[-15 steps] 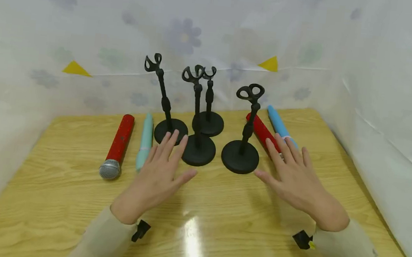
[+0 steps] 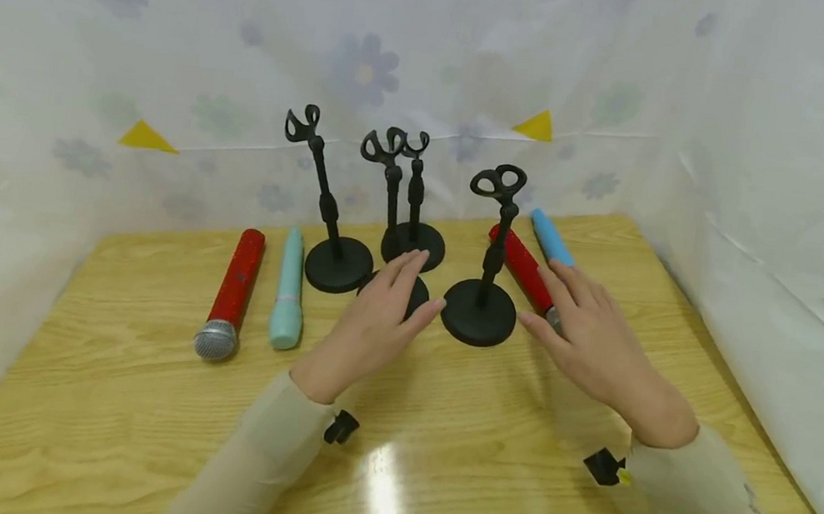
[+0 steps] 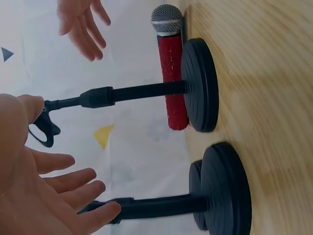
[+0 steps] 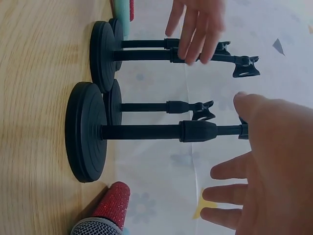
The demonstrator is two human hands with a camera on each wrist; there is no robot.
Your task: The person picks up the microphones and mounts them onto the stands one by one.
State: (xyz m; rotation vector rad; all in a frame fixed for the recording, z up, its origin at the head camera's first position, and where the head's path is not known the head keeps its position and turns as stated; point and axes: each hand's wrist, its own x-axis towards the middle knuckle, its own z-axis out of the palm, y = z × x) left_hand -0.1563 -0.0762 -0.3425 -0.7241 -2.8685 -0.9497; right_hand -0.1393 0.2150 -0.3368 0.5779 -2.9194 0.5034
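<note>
Several black microphone stands with clip tops stand on the table. My left hand (image 2: 371, 320) hovers in front of the front middle stand (image 2: 393, 192), its fingers loosely extended, hiding part of that base. In the left wrist view, its thumb is close to the clip of another stand (image 3: 146, 91); contact is unclear. My right hand (image 2: 596, 335), fingers spread and holding nothing, is to the right of the right-hand stand (image 2: 480, 314). It partly covers a red microphone (image 2: 520, 268) and a blue microphone (image 2: 553, 240) lying behind it.
At the left lie a red microphone (image 2: 236, 280) with a silver head and a mint-green microphone (image 2: 290, 286). The left stand (image 2: 338, 264) and a rear stand (image 2: 416, 195) are farther back. White floral sheeting (image 2: 256, 23) encloses the wooden table (image 2: 103, 400).
My left hand has moved right, from beside the mint-green microphone to in front of the middle stand, uncovering that microphone. My right hand has barely shifted, its fingers now closer together.
</note>
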